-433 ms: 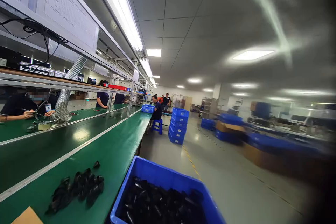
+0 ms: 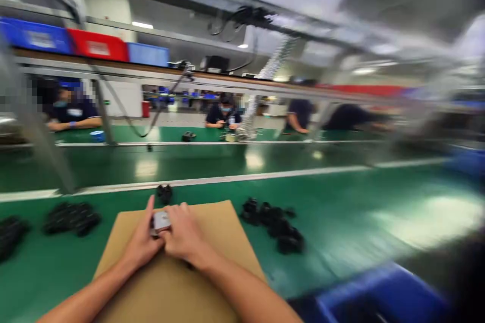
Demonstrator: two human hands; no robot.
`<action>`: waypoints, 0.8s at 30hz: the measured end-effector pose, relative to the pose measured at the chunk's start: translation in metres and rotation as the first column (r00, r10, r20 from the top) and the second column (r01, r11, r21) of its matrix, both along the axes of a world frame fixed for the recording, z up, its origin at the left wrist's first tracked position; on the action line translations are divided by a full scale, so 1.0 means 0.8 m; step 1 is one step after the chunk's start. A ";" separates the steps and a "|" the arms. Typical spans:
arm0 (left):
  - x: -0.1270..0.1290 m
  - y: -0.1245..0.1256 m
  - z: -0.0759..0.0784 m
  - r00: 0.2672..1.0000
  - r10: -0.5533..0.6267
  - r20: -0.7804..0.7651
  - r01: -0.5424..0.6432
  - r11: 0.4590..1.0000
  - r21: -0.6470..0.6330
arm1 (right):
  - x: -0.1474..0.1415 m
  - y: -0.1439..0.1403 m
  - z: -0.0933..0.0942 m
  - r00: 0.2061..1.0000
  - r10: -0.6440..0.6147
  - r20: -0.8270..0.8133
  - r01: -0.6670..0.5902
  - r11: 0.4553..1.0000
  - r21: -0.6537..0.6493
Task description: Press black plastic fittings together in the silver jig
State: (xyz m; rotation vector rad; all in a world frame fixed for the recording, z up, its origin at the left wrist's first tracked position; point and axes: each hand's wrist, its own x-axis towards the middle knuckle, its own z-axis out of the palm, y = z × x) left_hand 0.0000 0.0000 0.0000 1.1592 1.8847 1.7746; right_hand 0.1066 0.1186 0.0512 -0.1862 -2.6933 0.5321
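Note:
My left hand (image 2: 143, 238) and my right hand (image 2: 185, 232) meet over a brown cardboard sheet (image 2: 212, 282) on the green bench. Between them is a small part with a flat silver-grey face (image 2: 162, 220); blur hides its exact kind. The right fingers curl over its right side. On its left side my left hand grips it, one finger pointing up. A small black part (image 2: 164, 194) lies just beyond the sheet's far edge. Loose black parts (image 2: 273, 222) form a pile to the right of the sheet, and another black pile (image 2: 71, 218) lies to its left.
A blue bin (image 2: 382, 292) stands at the lower right by the bench edge. Beyond the white strip (image 2: 227, 178), metal posts (image 2: 45, 126) hold a shelf with blue and red bins (image 2: 99, 45). Several co-workers sit across the line, near a silver duct (image 2: 250, 111).
The view has swung left from the aisle and stacked blue bins to the bench. Both my hands, unseen before, are now in view with the silver-grey part.

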 end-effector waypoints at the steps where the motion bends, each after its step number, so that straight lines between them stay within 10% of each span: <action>1: -0.002 -0.015 -0.004 0.999 0.032 0.000 -0.032 0.999 -0.023 | 0.000 0.009 0.002 0.999 0.049 -0.016 -0.050 0.999 -0.022; 8: -0.008 -0.009 0.012 0.997 -0.051 0.065 0.052 0.999 -0.016 | 0.006 0.079 0.021 0.874 0.481 -0.062 -0.483 0.851 -0.206; 16: -0.032 -0.029 0.013 0.904 -0.415 0.105 0.418 0.908 -0.003 | 0.001 0.083 0.020 0.877 0.475 -0.077 -0.474 0.826 -0.306; 20: -0.038 -0.030 0.017 0.897 -0.430 0.103 0.435 0.900 -0.034 | -0.002 0.075 0.024 0.787 0.616 -0.044 -0.577 0.709 -0.406; 24: -0.035 -0.027 0.016 0.923 -0.377 0.082 0.382 0.923 -0.053 | -0.007 0.073 0.027 0.792 0.609 0.050 -0.546 0.742 -0.390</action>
